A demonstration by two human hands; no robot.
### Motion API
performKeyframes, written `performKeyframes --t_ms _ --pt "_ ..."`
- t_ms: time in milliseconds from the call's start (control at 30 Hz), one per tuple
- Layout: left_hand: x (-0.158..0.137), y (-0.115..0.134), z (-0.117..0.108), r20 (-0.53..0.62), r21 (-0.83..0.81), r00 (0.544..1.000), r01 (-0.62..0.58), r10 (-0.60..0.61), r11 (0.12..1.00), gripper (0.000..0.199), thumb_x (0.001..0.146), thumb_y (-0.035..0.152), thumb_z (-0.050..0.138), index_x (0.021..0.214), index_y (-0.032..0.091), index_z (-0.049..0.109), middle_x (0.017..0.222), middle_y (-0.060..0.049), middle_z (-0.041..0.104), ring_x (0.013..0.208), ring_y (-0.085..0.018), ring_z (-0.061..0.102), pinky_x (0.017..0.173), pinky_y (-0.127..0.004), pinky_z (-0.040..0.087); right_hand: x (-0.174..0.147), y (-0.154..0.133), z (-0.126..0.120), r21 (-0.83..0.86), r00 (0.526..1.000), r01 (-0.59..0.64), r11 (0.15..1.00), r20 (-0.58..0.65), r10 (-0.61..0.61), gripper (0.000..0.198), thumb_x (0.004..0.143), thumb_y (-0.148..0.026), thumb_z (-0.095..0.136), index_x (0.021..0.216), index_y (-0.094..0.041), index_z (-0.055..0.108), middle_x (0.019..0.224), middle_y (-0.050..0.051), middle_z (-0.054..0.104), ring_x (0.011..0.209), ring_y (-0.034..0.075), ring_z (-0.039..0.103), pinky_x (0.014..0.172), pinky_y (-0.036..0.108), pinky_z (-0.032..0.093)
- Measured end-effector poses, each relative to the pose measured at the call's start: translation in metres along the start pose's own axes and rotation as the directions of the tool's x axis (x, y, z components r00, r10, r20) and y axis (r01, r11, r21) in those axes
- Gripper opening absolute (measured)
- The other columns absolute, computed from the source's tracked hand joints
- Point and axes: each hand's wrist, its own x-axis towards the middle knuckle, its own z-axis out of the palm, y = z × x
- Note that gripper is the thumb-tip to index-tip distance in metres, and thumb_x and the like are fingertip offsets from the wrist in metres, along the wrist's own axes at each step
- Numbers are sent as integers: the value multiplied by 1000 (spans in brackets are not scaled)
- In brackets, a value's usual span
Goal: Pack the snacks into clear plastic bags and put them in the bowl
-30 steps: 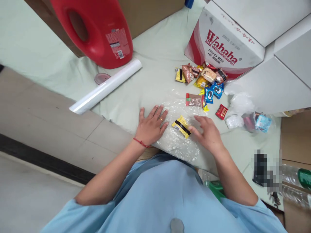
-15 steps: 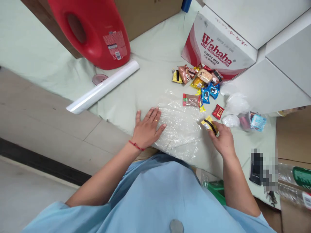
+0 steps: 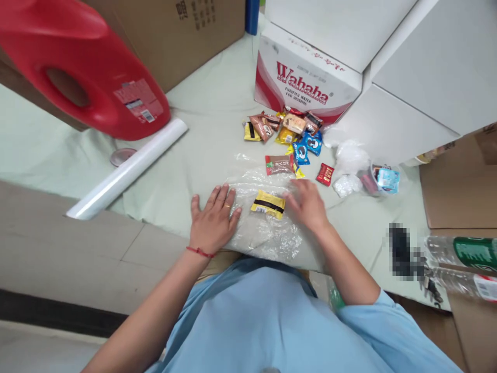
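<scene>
My left hand [image 3: 214, 217] lies flat with fingers spread, on the left edge of a sheet of clear plastic wrap [image 3: 267, 241]. On the wrap rests a yellow snack packet [image 3: 267, 204] with a black band. Just right of this packet is my right hand [image 3: 308, 204], its fingers apart and slightly blurred, with nothing held. A brown and red packet [image 3: 279, 164] lies beyond the wrap's middle. Farther back sits a pile of wrapped snacks [image 3: 294, 124], with blue packets [image 3: 301, 153] at its near side. A small red packet [image 3: 325, 174] lies off to the right.
A red jug [image 3: 116, 98] and a white roll [image 3: 128, 171] are at the left. The Wahaba-style "Wahaha" carton [image 3: 306, 77] stands behind the snacks. Crumpled clear plastic [image 3: 351, 160] and a small cup [image 3: 384, 178] sit at right, with plastic bottles [image 3: 442, 251] beyond.
My right hand has moved left, set the yellow packet on the plastic wrap and let go. My left hand stays flat on the wrap. The camera view has shifted.
</scene>
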Motion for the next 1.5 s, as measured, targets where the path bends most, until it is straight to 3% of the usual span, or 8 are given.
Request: performKeyframes --t_ms 100,167,267,500,733,900,1167,1500 --pt "1 0 0 -1 -1 1000 0 0 1000 59 105 44 30 160 22 37 166 -13 37 153 -32 37 124 -68 5 24 47 -12 -63 919 -336 940 -239 313 58 102 -55 41 142 -15 53 128 22 59 119 35 55 97 50 48" --pt "1 0 1 -5 3 1000 9 -9 1000 59 106 44 29 160 23 38 166 -13 38 153 -32 37 124 -69 6 39 73 -15 -127 868 -481 867 -209 451 63 98 -59 48 139 -11 54 125 24 59 117 39 54 92 52 49" --pt "0 1 1 3 13 1000 13 -13 1000 59 106 43 29 160 22 38 166 -13 38 154 -32 37 124 -69 5 47 94 -14 -213 851 -524 825 -99 516 61 92 -56 56 133 -11 57 124 25 59 115 40 54 91 54 49" --pt "-1 0 -1 27 -7 1000 13 -13 1000 58 106 43 31 159 22 39 167 -12 36 155 -30 34 125 -67 4 10 83 -28 -84 950 -273 958 -179 255 55 81 -30 60 133 -15 58 119 18 65 111 35 57 99 52 45" --pt "-1 -2 0 0 -31 1000 6 -6 999 58 105 42 34 160 23 37 166 -13 37 155 -30 34 125 -67 2 -17 -12 -27 122 990 125 985 56 -133 45 87 -29 61 130 -21 60 115 11 66 106 30 59 96 43 48" --pt "-2 -1 0 -2 -38 1000 7 -7 999 57 105 41 35 159 23 39 166 -13 38 155 -31 35 126 -66 3 -9 -42 -6 14 954 113 993 276 -113 51 88 -32 65 137 -19 58 123 14 63 113 35 54 97 48 47" --pt "-3 -3 -1 -13 -47 1000 1 -1 999 56 105 42 34 156 21 43 165 -13 39 155 -30 35 126 -67 5 4 -58 -5 -96 921 155 983 375 -109 66 91 -38 69 150 -18 48 136 17 62 128 39 49 105 53 42" --pt "-3 -2 0 -29 -58 1000 3 -5 998 55 106 42 34 156 23 43 165 -11 41 154 -29 37 127 -66 5 4 -62 -2 -159 957 220 962 229 -181 53 96 -31 61 147 -20 53 129 17 64 123 37 49 105 50 39"
